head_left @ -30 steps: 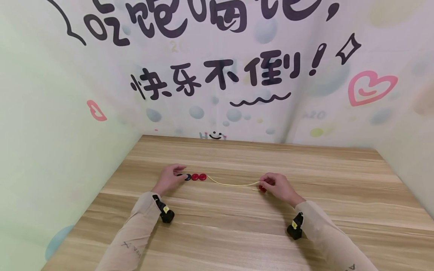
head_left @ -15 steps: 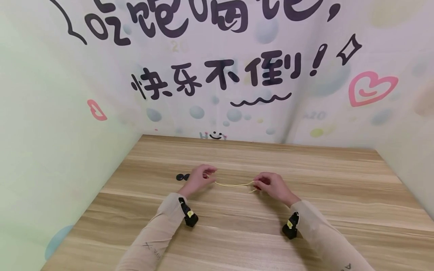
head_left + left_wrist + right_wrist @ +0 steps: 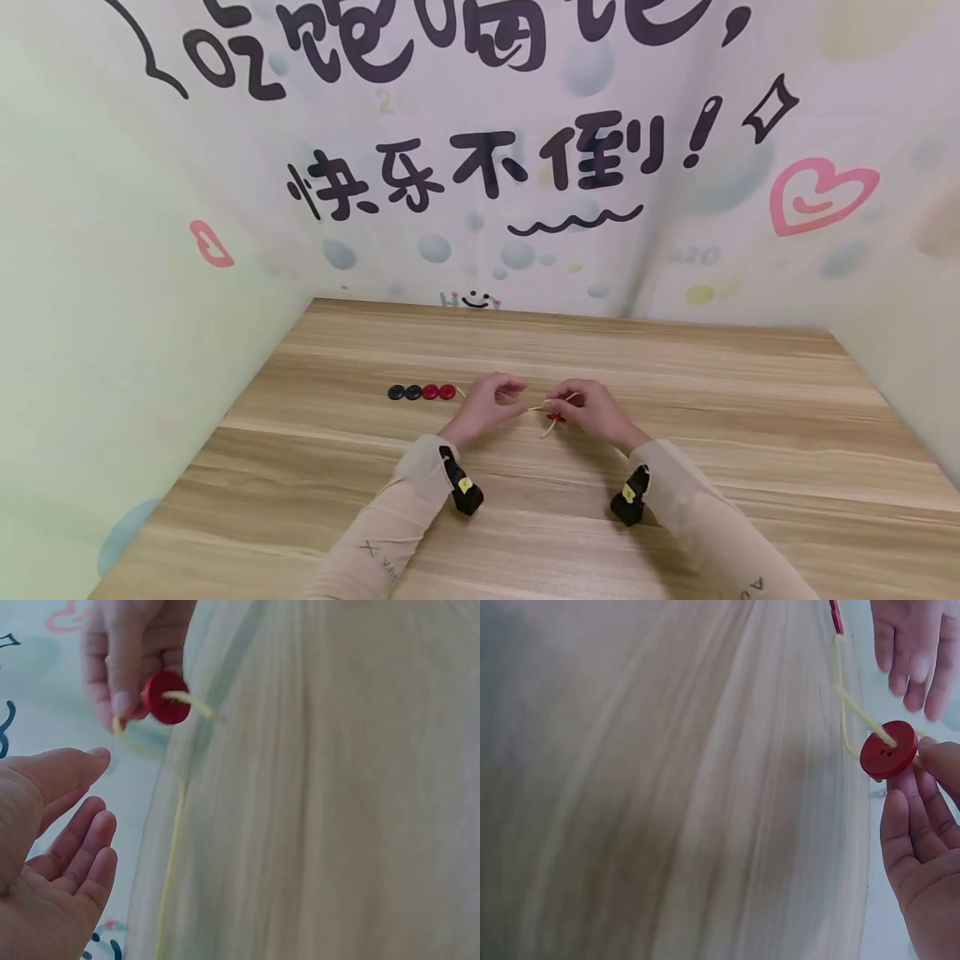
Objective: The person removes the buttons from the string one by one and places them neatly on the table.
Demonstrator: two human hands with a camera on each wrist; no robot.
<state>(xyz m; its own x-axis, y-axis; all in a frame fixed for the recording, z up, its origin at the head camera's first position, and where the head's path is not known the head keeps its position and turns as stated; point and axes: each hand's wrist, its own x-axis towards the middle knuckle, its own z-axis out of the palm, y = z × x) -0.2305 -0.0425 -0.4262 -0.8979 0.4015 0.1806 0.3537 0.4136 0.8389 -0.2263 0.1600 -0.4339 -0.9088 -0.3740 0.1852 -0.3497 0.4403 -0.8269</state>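
Observation:
My right hand (image 3: 592,412) pinches a yellow string (image 3: 173,855) between thumb and fingers, just behind a red button (image 3: 889,750). The string passes through one of the button's holes, and a short tail sticks out of its face. In the head view the button (image 3: 556,417) is partly covered by the fingers. My left hand (image 3: 487,408) is close by on the left. Its thumb and fingers (image 3: 94,825) are spread apart with nothing between them, near the string but not seen gripping it.
On the wooden table (image 3: 495,525), two dark buttons (image 3: 405,392) and two red buttons (image 3: 438,392) lie in a row to the left. The string's far end reaches toward the row. A printed cloth (image 3: 480,267) hangs behind the table.
My left hand has left the button row and moved right toward my right hand. My right hand has shifted slightly left with the string and red button.

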